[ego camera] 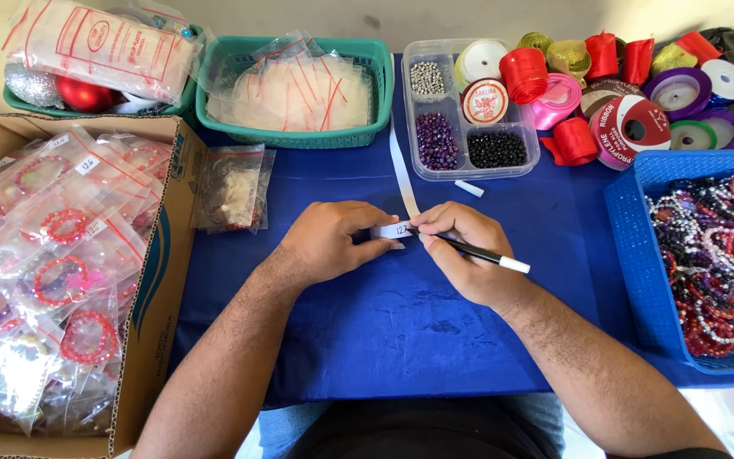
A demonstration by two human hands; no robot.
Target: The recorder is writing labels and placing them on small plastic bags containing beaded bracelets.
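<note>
My left hand (330,240) lies on the blue tablecloth and pins down the end of a white paper strip (402,170) that runs back toward the bead box. My right hand (466,251) grips a black pen with a white end (482,253); its tip touches the strip's end, where some digits are written. A white pen cap (469,188) lies just beyond the hands.
A cardboard box (160,280) of bagged bracelets stands at the left, a blue basket (626,246) of loose bracelets at the right. Behind are a teal basket (290,136) of bags, a clear bead box (469,170), ribbon spools (630,123), and a bagged bracelet (231,189).
</note>
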